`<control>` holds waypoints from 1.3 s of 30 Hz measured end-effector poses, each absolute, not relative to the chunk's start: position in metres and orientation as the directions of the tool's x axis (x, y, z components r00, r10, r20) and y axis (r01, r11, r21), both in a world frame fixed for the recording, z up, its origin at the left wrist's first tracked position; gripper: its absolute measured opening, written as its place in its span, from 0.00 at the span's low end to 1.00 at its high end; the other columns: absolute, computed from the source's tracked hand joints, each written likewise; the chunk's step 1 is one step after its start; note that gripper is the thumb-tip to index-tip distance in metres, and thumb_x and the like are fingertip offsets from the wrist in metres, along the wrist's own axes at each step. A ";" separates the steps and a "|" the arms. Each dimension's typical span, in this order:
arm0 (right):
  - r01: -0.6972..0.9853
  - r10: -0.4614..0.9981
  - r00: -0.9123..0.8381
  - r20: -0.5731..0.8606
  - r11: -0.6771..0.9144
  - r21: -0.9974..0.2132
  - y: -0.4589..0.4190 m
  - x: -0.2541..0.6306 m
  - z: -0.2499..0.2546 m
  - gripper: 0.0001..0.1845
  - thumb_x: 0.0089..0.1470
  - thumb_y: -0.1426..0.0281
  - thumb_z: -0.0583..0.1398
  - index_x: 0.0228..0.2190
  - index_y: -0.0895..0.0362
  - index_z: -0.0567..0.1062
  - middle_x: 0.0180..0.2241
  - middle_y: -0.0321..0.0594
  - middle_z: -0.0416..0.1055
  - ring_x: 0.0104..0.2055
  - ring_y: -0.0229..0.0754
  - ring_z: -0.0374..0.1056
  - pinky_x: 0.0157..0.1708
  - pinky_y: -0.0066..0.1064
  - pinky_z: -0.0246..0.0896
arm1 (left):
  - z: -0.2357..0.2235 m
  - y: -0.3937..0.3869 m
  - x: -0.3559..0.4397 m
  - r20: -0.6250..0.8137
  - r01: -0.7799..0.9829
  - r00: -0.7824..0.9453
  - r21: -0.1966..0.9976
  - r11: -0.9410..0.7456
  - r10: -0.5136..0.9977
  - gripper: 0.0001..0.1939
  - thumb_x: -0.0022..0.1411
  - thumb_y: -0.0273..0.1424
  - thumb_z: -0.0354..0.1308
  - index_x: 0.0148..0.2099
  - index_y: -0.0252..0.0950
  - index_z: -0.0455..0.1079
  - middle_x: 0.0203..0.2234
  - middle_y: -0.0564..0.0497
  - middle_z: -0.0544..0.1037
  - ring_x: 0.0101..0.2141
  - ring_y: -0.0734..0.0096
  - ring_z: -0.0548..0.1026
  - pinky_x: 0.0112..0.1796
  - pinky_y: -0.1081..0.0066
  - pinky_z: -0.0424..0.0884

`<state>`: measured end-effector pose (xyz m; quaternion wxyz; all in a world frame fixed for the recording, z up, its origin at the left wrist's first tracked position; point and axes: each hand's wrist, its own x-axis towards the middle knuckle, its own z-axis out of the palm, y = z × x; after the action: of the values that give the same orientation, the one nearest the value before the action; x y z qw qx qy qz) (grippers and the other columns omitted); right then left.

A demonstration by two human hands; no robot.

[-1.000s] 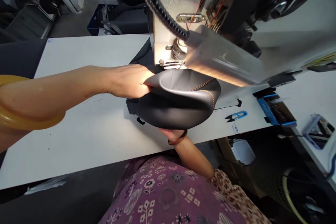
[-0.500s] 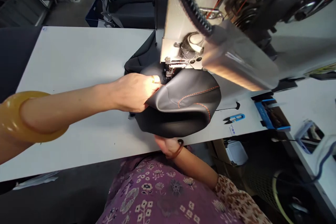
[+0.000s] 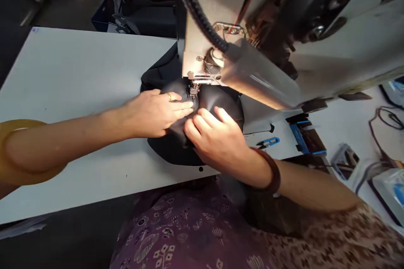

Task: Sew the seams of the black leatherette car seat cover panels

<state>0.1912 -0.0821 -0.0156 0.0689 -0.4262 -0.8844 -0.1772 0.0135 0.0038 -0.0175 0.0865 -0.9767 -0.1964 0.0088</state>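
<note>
A black leather-like cover (image 3: pixel 172 151) lies bunched on the white table under the sewing machine (image 3: pixel 197 33). The presser foot (image 3: pixel 193 90) stands just beyond my fingertips, with part of the cover beneath it. My left hand (image 3: pixel 154 112), wearing a ring, rests on the cover left of the foot, fingers stretched out. On the near right side, my right hand (image 3: pixel 219 141) has its fingers curled into the material, gripping a fold close to the left fingertips. Both hands hide much of the cover, and most of its orange stitching is out of sight.
Blue-handled thread snips (image 3: pixel 270 142) lie on the white table (image 3: pixel 78 71) to the right, near a blue open box (image 3: pixel 307 136). A tubular lamp (image 3: pixel 261 80) juts out low above the right side. Behind the table sits a dark blue bin (image 3: pixel 101 13).
My right hand has come up from below the table edge onto the cover and grips it. My left hand has loosened and flattened its fingers. The cover's raised right part has folded down.
</note>
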 end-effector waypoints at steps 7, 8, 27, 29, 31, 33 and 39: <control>0.731 0.678 -0.679 0.280 0.593 0.338 -0.097 0.204 -0.037 0.13 0.60 0.77 0.49 0.42 0.62 0.71 0.41 0.44 0.73 0.48 0.44 0.64 0.36 0.35 0.54 | -0.026 -0.004 0.013 0.060 0.374 0.926 -0.272 -0.887 0.372 0.20 0.62 0.22 0.46 0.54 0.38 0.69 0.54 0.51 0.70 0.47 0.67 0.72 0.33 0.71 0.66; 0.729 0.679 -0.681 0.273 0.597 0.334 -0.094 0.203 -0.035 0.13 0.59 0.77 0.49 0.41 0.62 0.71 0.40 0.44 0.73 0.46 0.43 0.64 0.34 0.34 0.53 | -0.026 -0.004 0.012 0.059 0.380 0.923 -0.273 -0.884 0.379 0.20 0.63 0.23 0.45 0.54 0.38 0.69 0.54 0.50 0.71 0.47 0.67 0.72 0.33 0.70 0.66; 0.683 0.623 -0.730 0.282 0.651 0.330 -0.066 0.226 -0.019 0.12 0.52 0.81 0.53 0.34 0.58 0.73 0.37 0.38 0.74 0.43 0.40 0.67 0.32 0.30 0.52 | -0.037 -0.004 0.016 0.209 0.435 0.898 -0.307 -0.846 0.386 0.18 0.62 0.23 0.43 0.49 0.34 0.69 0.42 0.48 0.77 0.40 0.68 0.74 0.39 0.66 0.66; 0.686 0.632 -0.727 0.268 0.659 0.309 -0.060 0.229 -0.018 0.13 0.50 0.82 0.53 0.35 0.59 0.73 0.38 0.40 0.74 0.46 0.41 0.66 0.31 0.30 0.54 | -0.035 -0.008 0.021 0.213 0.465 0.885 -0.345 -0.815 0.415 0.18 0.64 0.23 0.41 0.49 0.31 0.70 0.40 0.46 0.78 0.38 0.67 0.74 0.35 0.67 0.65; 0.699 0.652 -0.715 0.252 0.666 0.261 -0.055 0.232 -0.017 0.14 0.49 0.82 0.52 0.36 0.59 0.73 0.39 0.42 0.74 0.48 0.43 0.65 0.33 0.30 0.56 | -0.034 -0.012 0.026 0.222 0.482 0.876 -0.369 -0.795 0.428 0.18 0.64 0.22 0.40 0.47 0.30 0.70 0.39 0.44 0.78 0.37 0.66 0.74 0.33 0.67 0.65; 0.705 0.661 -0.705 0.257 0.693 0.150 -0.055 0.236 -0.020 0.16 0.49 0.81 0.53 0.39 0.60 0.73 0.42 0.44 0.73 0.50 0.45 0.64 0.39 0.32 0.60 | -0.034 -0.012 0.028 0.240 0.486 0.874 -0.370 -0.792 0.423 0.18 0.64 0.21 0.40 0.45 0.30 0.71 0.37 0.44 0.78 0.35 0.65 0.74 0.32 0.66 0.66; 0.656 0.856 0.199 0.477 0.245 -0.714 -0.103 0.269 -0.085 0.19 0.57 0.62 0.53 0.48 0.57 0.67 0.52 0.45 0.66 0.55 0.45 0.61 0.56 0.42 0.54 | -0.048 0.012 0.019 0.437 0.350 0.860 -0.128 -0.928 0.264 0.14 0.59 0.21 0.46 0.39 0.32 0.73 0.38 0.48 0.79 0.39 0.68 0.75 0.48 0.64 0.65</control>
<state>0.2690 -0.1025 -0.0854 0.4822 -0.6056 -0.6245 0.1037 0.0194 0.0117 -0.0479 0.1020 -0.9590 -0.1601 -0.2106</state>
